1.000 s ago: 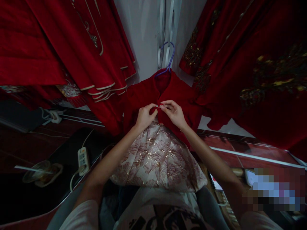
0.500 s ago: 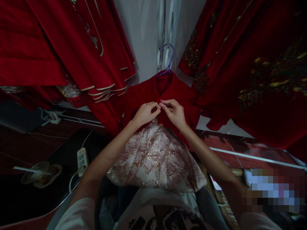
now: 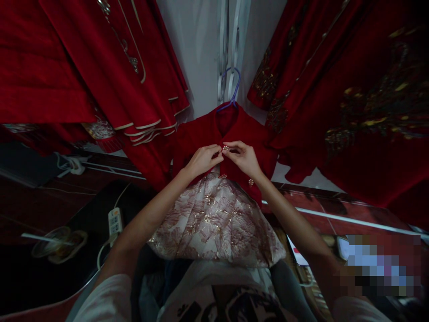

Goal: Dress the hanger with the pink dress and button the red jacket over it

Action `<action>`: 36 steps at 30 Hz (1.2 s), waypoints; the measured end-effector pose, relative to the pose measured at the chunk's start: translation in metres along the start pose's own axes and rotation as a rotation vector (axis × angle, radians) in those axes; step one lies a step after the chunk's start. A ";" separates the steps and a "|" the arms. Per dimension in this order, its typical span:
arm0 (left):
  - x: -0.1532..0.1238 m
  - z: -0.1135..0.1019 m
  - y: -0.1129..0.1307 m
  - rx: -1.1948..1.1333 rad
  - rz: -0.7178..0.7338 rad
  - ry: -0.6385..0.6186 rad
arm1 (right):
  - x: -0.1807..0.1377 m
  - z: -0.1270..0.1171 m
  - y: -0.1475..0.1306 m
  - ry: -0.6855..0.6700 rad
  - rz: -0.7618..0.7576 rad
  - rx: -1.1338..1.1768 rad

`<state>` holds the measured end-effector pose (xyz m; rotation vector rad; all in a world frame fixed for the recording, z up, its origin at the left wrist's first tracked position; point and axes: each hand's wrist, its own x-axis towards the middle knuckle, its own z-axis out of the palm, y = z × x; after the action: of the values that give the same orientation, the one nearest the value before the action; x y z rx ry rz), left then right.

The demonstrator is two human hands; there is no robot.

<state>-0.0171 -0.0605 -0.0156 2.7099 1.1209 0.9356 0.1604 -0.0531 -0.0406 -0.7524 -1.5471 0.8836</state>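
A small red jacket point(image 3: 254, 134) hangs on a purple hanger point(image 3: 231, 89) against the white wall, over a pale skirt point(image 3: 214, 223) with gold and pink pattern. My left hand point(image 3: 200, 160) pinches the left front edge of the jacket at chest height. My right hand point(image 3: 244, 157) pinches the right front edge, and a small beaded button point(image 3: 225, 148) shows between the fingertips of both hands. Further beaded buttons point(image 3: 250, 182) sit lower on the jacket front.
Large red embroidered garments hang at the left point(image 3: 83, 67) and right point(image 3: 351, 103). A white power strip point(image 3: 114, 221) with its cord lies on a dark surface at the left, near a clear plastic cup point(image 3: 56, 243) with a straw. A blurred patch covers the lower right.
Both hands stay pinched at the jacket's front closure. The view shifted slightly, and a lower button on the jacket now shows beside my right wrist.
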 end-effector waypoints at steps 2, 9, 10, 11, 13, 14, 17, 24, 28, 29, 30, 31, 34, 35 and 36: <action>0.003 0.000 0.001 0.000 0.028 -0.034 | 0.000 0.000 -0.002 -0.005 0.035 0.020; -0.009 0.020 0.023 -0.050 -0.148 0.100 | -0.007 0.011 0.005 0.093 0.032 0.021; -0.013 0.024 0.028 -0.098 -0.184 0.156 | -0.011 0.013 0.005 0.120 0.020 0.024; -0.017 0.029 0.032 -0.147 -0.207 0.199 | -0.016 0.015 0.006 0.141 0.014 0.026; -0.024 0.037 0.041 -0.235 -0.219 0.247 | -0.026 0.016 0.005 0.162 0.017 0.028; -0.026 0.039 0.045 -0.268 -0.216 0.252 | -0.032 0.015 0.004 0.163 0.017 0.027; -0.029 0.039 0.055 -0.325 -0.203 0.238 | -0.045 0.009 -0.002 0.149 -0.006 -0.020; -0.041 0.030 0.062 -0.226 -0.264 0.255 | -0.067 0.007 -0.009 0.148 -0.001 -0.119; -0.062 0.035 0.057 -0.010 -0.439 0.255 | -0.086 0.021 0.009 0.143 0.062 -0.116; -0.068 0.038 0.055 0.032 -0.477 0.267 | -0.091 0.025 0.016 0.142 0.071 -0.129; -0.074 0.042 0.053 0.059 -0.500 0.276 | -0.095 0.030 0.022 0.143 0.075 -0.151; -0.079 0.045 0.051 0.074 -0.509 0.271 | -0.099 0.034 0.029 0.141 0.076 -0.180; -0.091 0.057 0.048 0.113 -0.541 0.185 | -0.105 0.042 0.045 0.139 0.091 -0.279; -0.093 0.061 0.047 0.140 -0.564 0.153 | -0.106 0.042 0.049 0.136 0.105 -0.309; -0.094 0.064 0.046 0.176 -0.587 0.130 | -0.106 0.041 0.053 0.132 0.118 -0.340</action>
<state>-0.0044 -0.1456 -0.1033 2.2213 1.9525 0.9454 0.1359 -0.1216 -0.1427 -1.1336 -1.5649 0.6467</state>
